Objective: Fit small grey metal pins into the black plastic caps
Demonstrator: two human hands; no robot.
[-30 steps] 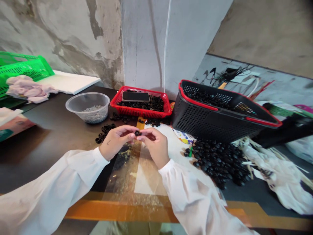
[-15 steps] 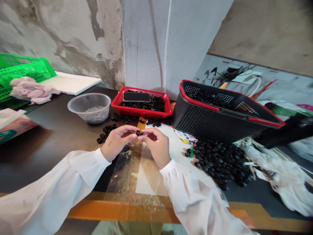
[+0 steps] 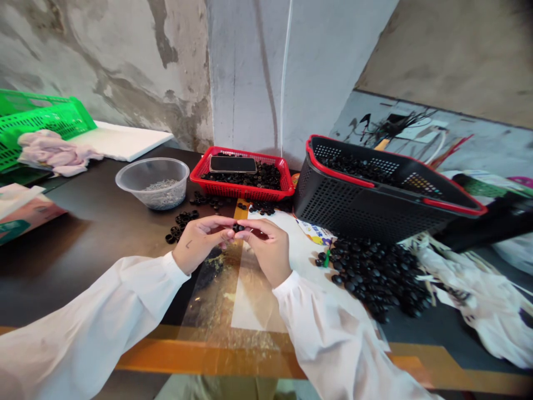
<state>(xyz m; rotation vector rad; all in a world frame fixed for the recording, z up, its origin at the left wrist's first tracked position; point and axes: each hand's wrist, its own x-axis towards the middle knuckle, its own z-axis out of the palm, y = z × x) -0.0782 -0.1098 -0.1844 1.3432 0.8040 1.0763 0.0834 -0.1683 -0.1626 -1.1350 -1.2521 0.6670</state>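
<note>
Between my fingertips is a small round black piece (image 3: 237,228), pinched from both sides above the table's middle. My left hand (image 3: 200,238) grips its left side with thumb and forefinger. From the right, my right hand (image 3: 270,244) pinches the same piece. Small black parts (image 3: 180,225) lie just beyond my left hand. A large pile of black round pieces (image 3: 375,278) spreads to the right of my right hand. Beyond both hands, a red basket (image 3: 241,193) holds more black pieces, with a phone (image 3: 233,164) on top.
A clear bowl (image 3: 152,183) of small metallic bits stands at the left back. A black basket (image 3: 366,214) with a red rim stands at the right back. White cloth (image 3: 478,294) lies far right; a tissue box (image 3: 29,214) and green crate (image 3: 45,125) are left.
The black piece between my fingertips has shifted slightly and turned a little. Both hands keep nearly the same place and pinch.
</note>
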